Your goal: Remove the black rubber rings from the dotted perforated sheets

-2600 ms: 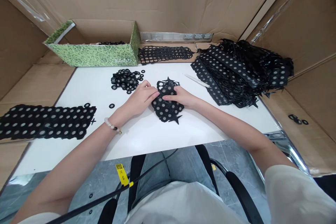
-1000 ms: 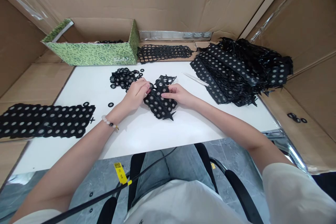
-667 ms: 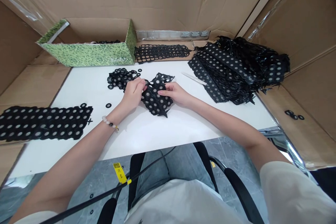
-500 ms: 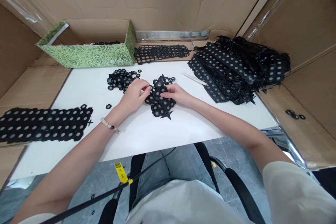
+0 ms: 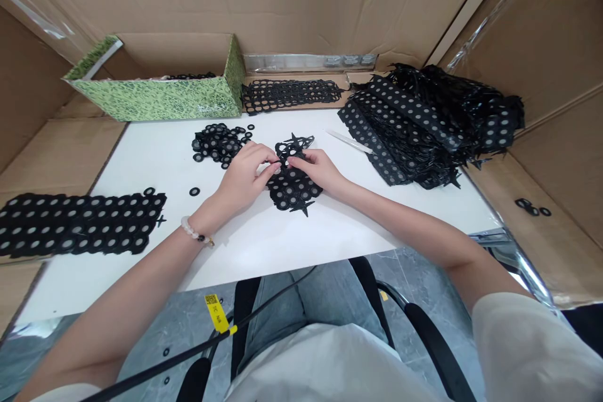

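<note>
Black rings [image 5: 166, 352] lie on the floor, lower than the near edge of the white table [image 5: 264, 245]. A ring that pops loose with a hard jerk could roll over that edge and drop.

Past the edge, in the middle of the table, is the ring sheet [image 5: 284, 195], a black, rubbery-looking piece with rings in its near part. The left hand [image 5: 245, 173] pinches its left side with thumb and finger; you cannot tell if one ring is loose there. The right hand [image 5: 325, 173] holds the right side, thumb on top. If that thumb lets up, the sheet could twist when the other hand tugs. A strong pull could rip the thin web [image 5: 283, 149] at the far end, because it is mostly holes.

The sheet's long way seems to go from near to far, with just a small lean. Its star-shaped tip [image 5: 301, 207] pokes toward the near edge, and the web end points to the far edge. The sheet looks bunched up, so its real length is hard to tell.
</note>
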Motion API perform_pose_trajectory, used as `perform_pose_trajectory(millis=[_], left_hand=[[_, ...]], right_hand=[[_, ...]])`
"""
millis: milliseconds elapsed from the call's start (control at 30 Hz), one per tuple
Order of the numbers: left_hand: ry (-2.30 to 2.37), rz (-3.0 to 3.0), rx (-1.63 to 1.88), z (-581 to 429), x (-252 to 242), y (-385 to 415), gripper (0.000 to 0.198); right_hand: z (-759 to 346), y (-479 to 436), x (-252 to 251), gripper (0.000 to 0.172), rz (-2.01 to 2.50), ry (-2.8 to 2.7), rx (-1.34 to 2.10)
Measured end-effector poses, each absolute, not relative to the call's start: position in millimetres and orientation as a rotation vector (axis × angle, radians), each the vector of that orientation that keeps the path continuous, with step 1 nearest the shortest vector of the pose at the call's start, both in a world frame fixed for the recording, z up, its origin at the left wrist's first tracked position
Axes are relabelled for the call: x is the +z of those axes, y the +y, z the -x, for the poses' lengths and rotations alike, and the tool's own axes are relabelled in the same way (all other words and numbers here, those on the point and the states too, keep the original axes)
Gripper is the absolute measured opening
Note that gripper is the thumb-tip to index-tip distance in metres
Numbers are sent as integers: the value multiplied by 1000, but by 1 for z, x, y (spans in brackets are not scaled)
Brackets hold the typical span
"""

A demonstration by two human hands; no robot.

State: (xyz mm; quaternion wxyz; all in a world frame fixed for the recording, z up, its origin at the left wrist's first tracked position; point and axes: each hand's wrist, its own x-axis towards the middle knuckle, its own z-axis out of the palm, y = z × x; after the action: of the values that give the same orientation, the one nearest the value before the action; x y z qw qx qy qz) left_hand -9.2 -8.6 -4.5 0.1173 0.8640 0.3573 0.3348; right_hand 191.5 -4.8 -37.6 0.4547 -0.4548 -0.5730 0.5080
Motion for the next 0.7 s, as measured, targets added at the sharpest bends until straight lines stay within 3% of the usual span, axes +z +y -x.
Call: perform_pose_trajectory(millis=[133, 267, 500, 700], left_hand=[[1115, -2371, 1169, 12, -12, 0, 23], [1606, -1987, 1543, 41, -16, 30, 28], [2023, -2169, 1116, 77, -20, 56, 16], [1835, -2336, 1218, 53, -6, 31, 26]], right_hand=[[-192, -4, -40, 30, 1193, -1302, 1337], [-194, -3, -35, 26, 1289, -1201, 1363], [-201, -5, -20, 18, 1201, -1133, 1546], [-205, 0, -24, 23, 1086, -1040, 1703]])
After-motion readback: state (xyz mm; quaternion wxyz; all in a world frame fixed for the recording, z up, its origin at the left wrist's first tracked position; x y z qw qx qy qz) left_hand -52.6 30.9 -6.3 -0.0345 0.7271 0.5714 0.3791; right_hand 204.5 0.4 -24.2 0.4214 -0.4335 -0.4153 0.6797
